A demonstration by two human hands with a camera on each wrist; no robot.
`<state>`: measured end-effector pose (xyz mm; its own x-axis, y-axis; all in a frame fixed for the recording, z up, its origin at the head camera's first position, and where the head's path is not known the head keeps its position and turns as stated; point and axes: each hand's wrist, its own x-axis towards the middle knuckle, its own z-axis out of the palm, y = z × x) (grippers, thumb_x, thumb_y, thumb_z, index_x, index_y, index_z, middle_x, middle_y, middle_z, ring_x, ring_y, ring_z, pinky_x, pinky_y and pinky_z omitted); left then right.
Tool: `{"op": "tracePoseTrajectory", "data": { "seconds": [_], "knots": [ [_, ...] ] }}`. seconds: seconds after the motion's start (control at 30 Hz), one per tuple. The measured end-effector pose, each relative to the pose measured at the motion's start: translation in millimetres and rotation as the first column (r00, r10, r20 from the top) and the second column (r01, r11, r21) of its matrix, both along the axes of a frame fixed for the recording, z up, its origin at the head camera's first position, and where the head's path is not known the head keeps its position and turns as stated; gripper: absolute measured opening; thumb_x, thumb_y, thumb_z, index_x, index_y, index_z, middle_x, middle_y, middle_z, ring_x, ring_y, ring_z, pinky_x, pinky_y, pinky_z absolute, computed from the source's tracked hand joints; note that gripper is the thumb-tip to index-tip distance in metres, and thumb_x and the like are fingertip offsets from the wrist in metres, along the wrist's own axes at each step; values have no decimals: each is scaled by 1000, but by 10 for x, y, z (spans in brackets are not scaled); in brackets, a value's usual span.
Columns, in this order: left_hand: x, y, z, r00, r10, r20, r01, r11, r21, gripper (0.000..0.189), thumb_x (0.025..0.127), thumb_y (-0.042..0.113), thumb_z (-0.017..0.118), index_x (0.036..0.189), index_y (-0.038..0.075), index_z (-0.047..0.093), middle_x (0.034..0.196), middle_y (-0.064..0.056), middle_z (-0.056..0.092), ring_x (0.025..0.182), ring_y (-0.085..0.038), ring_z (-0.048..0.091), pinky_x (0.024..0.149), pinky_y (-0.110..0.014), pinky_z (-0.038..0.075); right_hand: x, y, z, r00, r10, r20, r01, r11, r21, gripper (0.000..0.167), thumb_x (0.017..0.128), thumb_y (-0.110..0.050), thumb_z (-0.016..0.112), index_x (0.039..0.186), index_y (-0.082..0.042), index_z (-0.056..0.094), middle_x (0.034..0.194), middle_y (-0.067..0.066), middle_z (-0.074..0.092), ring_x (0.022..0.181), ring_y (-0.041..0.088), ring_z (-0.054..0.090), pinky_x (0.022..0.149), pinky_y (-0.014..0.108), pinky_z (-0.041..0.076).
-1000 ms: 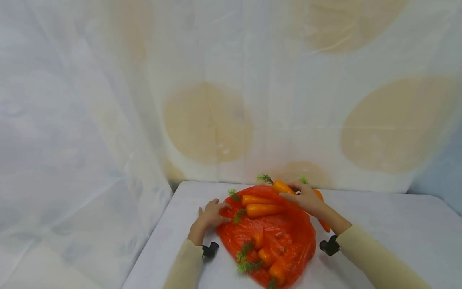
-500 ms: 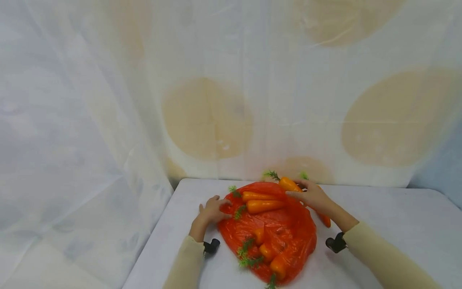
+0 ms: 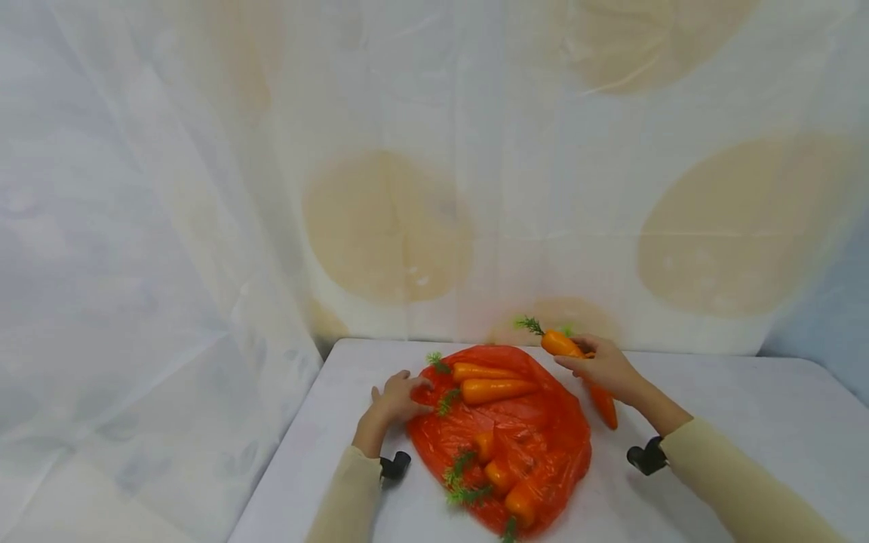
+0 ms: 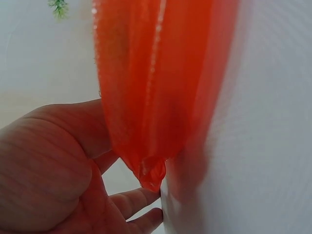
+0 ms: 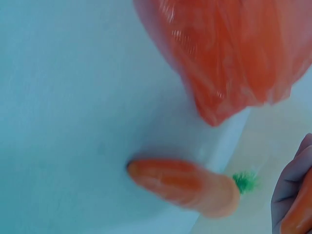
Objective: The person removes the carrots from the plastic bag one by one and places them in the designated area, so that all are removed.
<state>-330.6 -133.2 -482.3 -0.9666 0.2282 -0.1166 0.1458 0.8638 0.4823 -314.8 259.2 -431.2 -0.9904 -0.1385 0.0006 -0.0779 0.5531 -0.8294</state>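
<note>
"One carrot (image 3: 560,344) is up in the right hand (image 3: 604,369), fingers curled round it near the surface's (image 3: 747,400) far edge. Risks?"

"Shiny skin, so it could slip and roll off the back, I'd guess. Or knock the loose carrot (image 3: 603,407) lying just below."

"Left hand (image 3: 399,397)?"

"Fingers spread loosely at the left edge of the red bag (image 3: 560,445). Can't tell if they're pinching it. If not, any snag might drag it and tip the other carrots (image 3: 498,390) out."
</note>
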Motion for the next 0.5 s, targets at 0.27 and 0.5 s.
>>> {"op": "tracePoseTrajectory", "data": {
  "seconds": [0.27,0.5],
  "knots": [
    [-34,5,8,1000,-4,-14,4,1000,0,31,84,35,77,114,32,67,152,-21,40,143,-42,32,107,-80,8,-1,208,2,998,-59,-30,60,997,38,73,92,-47,66,143,0,43,127,23,54,107,31,53,90,42,56],
    [-34,11,-25,1000,3,-7,-3,1000,5,31,84,35,77,113,32,67,152,-20,40,143,-42,32,108,-79,9,-21,337,-40,996,-87,-10,88,996,32,79,91,-49,66,148,-3,37,128,28,49,97,30,61,82,42,59]
  ]
}}
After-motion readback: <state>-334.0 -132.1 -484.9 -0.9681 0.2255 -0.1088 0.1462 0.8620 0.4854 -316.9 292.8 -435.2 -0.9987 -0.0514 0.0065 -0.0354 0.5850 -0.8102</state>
